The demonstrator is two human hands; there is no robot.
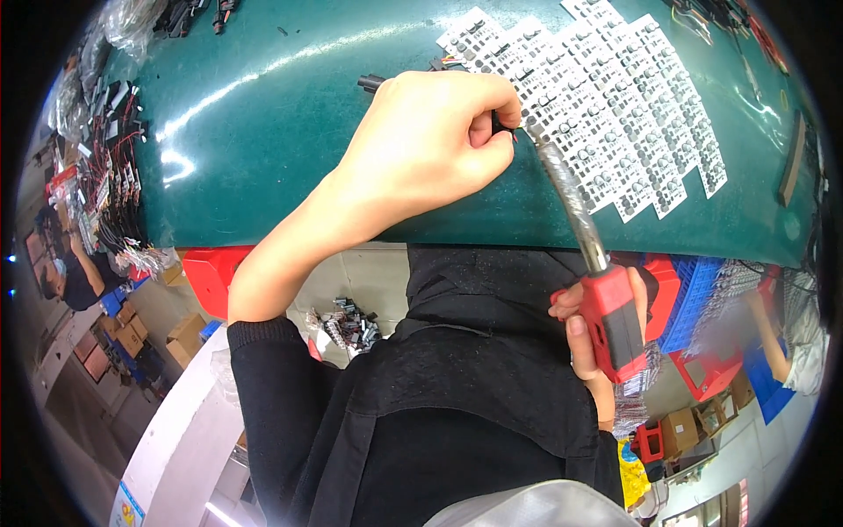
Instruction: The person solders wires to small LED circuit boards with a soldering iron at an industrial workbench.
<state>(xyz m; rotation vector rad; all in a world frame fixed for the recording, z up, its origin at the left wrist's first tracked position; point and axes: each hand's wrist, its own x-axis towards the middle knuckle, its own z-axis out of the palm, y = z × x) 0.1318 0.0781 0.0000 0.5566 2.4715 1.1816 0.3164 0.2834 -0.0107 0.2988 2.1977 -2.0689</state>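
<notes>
My left hand (439, 132) reaches over the near-left edge of a sheet of white circuit boards (606, 105), fingers pinched on a thin black cable. A black plug (371, 83) sticks out to the left behind that hand; whether it belongs to the same cable is hidden. My right hand (580, 338) is wrapped round a red and black soldering gun (615, 321). Its long metal barrel (571, 193) slants up and left across the boards' edge. The tip ends close beside my left fingertips, near fine wire ends; contact is too small to tell.
Everything sits on a green tabletop (263, 158). Bundles of wired parts (118, 184) lie along its left side, black connectors (189, 13) at the far left. Loose wires (746, 31) are at the far right, near a brown strip (792, 158). Other people sit at both sides.
</notes>
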